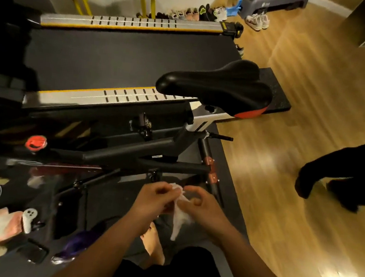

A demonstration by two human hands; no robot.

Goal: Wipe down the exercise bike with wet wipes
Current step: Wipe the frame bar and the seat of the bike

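Observation:
The black exercise bike (142, 156) stands in front of me, its black saddle (218, 85) with a red rear edge up at the centre right and a red knob (36, 143) on the frame at the left. Both my hands are below the frame, near the seat post. My left hand (156, 197) and my right hand (203, 207) pinch a crumpled white wet wipe (179, 218) between them, and its lower end hangs down. My bare foot (154, 245) shows beneath the hands.
A treadmill (122, 62) with silver side rails runs behind the bike. Small items lie at the lower left: a pink cloth (0, 226), a white ghost-faced object (29, 218), a black phone (32, 251). A dark animal (345, 167) stands on the wooden floor at the right. Shoes line the far wall.

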